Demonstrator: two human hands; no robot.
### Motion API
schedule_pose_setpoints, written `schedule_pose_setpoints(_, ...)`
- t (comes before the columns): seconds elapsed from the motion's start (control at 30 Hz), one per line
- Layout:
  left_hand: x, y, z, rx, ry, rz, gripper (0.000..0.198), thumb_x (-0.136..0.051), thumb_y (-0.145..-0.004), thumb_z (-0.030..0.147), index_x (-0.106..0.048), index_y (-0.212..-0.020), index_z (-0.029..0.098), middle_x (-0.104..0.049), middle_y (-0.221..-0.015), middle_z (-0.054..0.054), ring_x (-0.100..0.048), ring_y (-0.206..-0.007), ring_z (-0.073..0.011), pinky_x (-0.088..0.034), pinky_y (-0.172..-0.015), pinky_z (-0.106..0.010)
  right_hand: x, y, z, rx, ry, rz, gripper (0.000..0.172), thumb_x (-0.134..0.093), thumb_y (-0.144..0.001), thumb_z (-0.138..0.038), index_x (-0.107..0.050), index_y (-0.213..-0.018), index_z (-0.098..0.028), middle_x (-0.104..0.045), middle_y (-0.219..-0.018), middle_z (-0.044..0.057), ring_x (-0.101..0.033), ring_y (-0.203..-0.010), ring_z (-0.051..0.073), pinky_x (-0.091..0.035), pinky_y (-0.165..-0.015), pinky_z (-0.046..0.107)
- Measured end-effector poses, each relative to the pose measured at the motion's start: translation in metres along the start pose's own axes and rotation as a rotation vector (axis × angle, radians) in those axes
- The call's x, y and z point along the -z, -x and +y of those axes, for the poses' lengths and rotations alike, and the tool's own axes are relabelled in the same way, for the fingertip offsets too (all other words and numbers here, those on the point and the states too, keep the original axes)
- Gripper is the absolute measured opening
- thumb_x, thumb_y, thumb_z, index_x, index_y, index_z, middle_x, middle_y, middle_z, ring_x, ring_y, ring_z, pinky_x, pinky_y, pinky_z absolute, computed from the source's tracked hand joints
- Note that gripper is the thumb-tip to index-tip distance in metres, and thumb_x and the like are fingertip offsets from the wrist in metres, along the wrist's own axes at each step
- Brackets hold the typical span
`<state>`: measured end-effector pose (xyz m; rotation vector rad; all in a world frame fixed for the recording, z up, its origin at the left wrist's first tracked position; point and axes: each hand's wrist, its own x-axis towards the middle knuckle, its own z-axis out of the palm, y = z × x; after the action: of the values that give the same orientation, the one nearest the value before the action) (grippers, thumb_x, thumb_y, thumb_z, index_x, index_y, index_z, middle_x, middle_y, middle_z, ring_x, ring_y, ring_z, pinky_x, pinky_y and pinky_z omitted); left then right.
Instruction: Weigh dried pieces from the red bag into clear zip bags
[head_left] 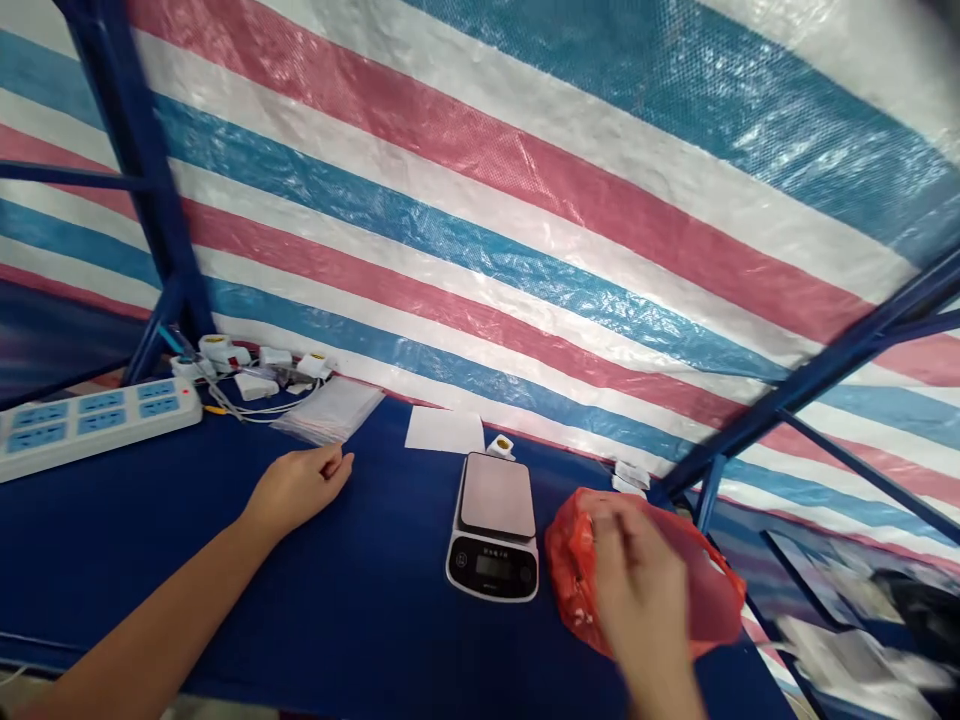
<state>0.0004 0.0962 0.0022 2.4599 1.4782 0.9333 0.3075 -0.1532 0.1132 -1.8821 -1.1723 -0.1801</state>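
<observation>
My left hand (304,487) rests on the blue table with its fingers curled in, and nothing shows in it. Just beyond its knuckles lies a stack of clear plastic bags (334,408). My right hand (637,575), smeared by motion, is over a red plastic bag (574,560) at the right; whether its fingers grip the bag or something small I cannot tell. The bag stands with its mouth open, and its contents are mostly hidden. Between my hands sits a white kitchen scale (497,500) with a bare weighing plate and a dark display panel.
A white power strip (97,425) lies at the left, with cables and small white items (259,380) behind it. White paper (445,430) and a small white and yellow piece (500,446) lie behind the scale. Blue metal posts (154,180) and a striped tarp (450,230) bound the table.
</observation>
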Motion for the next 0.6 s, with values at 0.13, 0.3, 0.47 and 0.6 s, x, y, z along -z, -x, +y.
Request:
schedule_pose_setpoints(0.13,0.001,0.000,0.004,0.064,0.021,-0.010,0.035,-0.042,-0.090,0.052,-0.062,-0.092,0.024,-0.067,-0.064,0.000,-0.061,-0.056,-0.0199,-0.032,-0.056,-0.029,0.060,-0.032,0.091,-0.189,0.509,-0.449,0.033,-0.041,-0.098,-0.033,-0.070,-0.108,-0.021,-0.074,-0.117,0.012,-0.067,-0.111,0.032,-0.048,-0.093,0.042)
schedule_pose_setpoints(0.3,0.005,0.000,0.003,0.115,0.058,-0.055,0.038,-0.039,-0.091,0.044,-0.062,-0.114,0.023,-0.072,-0.067,0.000,-0.066,-0.059,-0.0230,-0.036,-0.059,-0.031,0.033,-0.031,0.128,-0.266,0.695,-0.580,0.054,-0.047,-0.099,-0.040,-0.055,-0.143,-0.011,-0.067,-0.131,0.020,-0.060,-0.126,0.037,-0.045,-0.102,0.046)
schedule_pose_setpoints(0.47,0.006,0.002,-0.002,0.058,0.074,-0.055,0.036,-0.039,-0.091,0.041,-0.061,-0.114,0.022,-0.071,-0.067,0.001,-0.064,-0.059,-0.0215,-0.037,-0.059,-0.031,-0.001,-0.019,0.119,-0.289,0.667,-0.435,0.048,-0.043,-0.099,-0.031,-0.058,-0.140,-0.011,-0.070,-0.118,0.018,-0.062,-0.121,0.034,-0.048,-0.098,0.040)
schedule_pose_setpoints(0.6,0.005,0.003,-0.004,0.040,0.110,-0.083,0.033,-0.041,-0.091,0.040,-0.061,-0.111,0.023,-0.066,-0.061,0.003,-0.060,-0.055,-0.0199,-0.036,-0.057,-0.029,0.005,-0.023,0.103,-0.227,0.629,-0.338,0.038,-0.047,-0.096,-0.030,-0.068,-0.123,-0.013,-0.071,-0.112,0.020,-0.064,-0.115,0.034,-0.050,-0.093,0.041)
